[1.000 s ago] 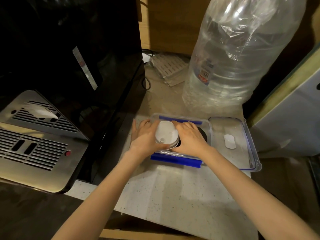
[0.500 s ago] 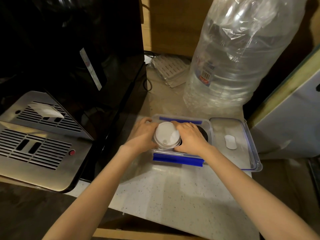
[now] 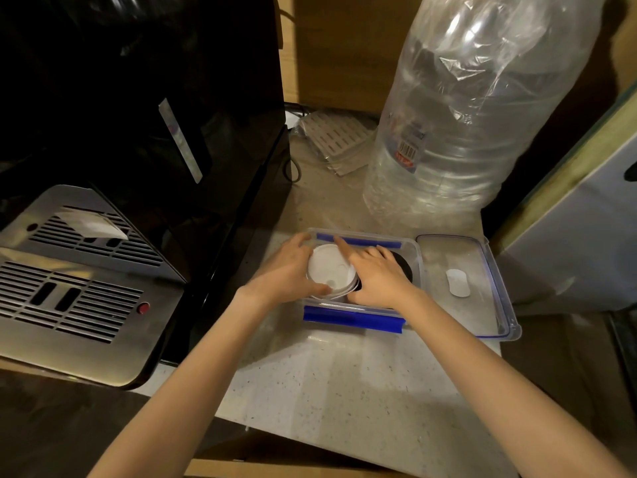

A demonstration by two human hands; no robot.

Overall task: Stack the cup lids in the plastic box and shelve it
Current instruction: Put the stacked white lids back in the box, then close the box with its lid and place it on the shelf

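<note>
A coffee corner, as far as my feed shows; whether it is a café back counter or an office kitchenette, I cannot tell.
A black coffee machine with a slotted steel drip tray fills the left side. A big clear water bottle stands at the back of a pale speckled counter, and a plastic box on that counter holds white cup lids.

L grip round white lids in plastic box, R grip touching them
</note>
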